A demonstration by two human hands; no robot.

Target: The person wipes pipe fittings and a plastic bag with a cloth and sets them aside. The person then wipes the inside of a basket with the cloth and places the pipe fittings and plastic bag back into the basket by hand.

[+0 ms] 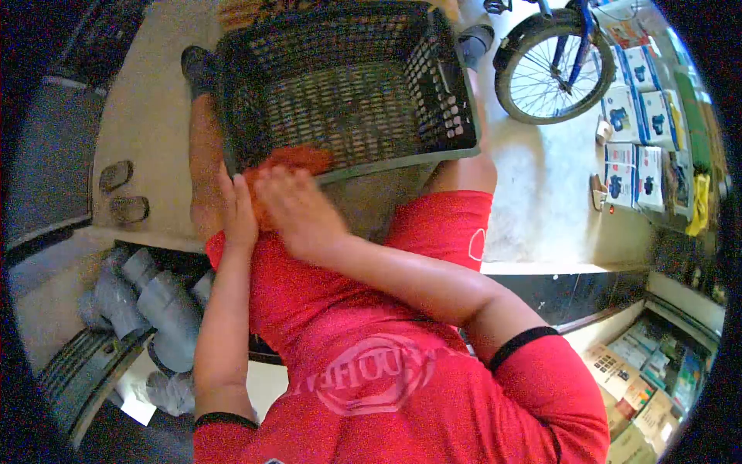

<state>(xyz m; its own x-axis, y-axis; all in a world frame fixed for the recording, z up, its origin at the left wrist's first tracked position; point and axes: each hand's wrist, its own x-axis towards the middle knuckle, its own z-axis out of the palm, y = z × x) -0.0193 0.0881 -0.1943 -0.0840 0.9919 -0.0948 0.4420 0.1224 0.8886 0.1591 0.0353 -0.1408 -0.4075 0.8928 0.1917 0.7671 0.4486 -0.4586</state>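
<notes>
A black plastic crate [340, 93] with slatted walls and a lighter rim stands between my legs, its open side facing me. At its near left corner, my left hand [241, 213] grips the rim, with the fingers pointing away from me. My right hand [301, 213] is just beside it, blurred by motion, pressing an orange-red cloth [297, 160] against the near rim. Part of the cloth hangs over into the crate, and some shows between my two hands. The right palm hides the rest of the cloth.
A bicycle wheel [555, 69] stands at the upper right, near stacked printed boxes [638, 116]. A pair of sandals [127, 209] lies on the floor at left. Grey pipe fittings [166, 309] are piled at lower left. More boxes [649, 417] sit at lower right.
</notes>
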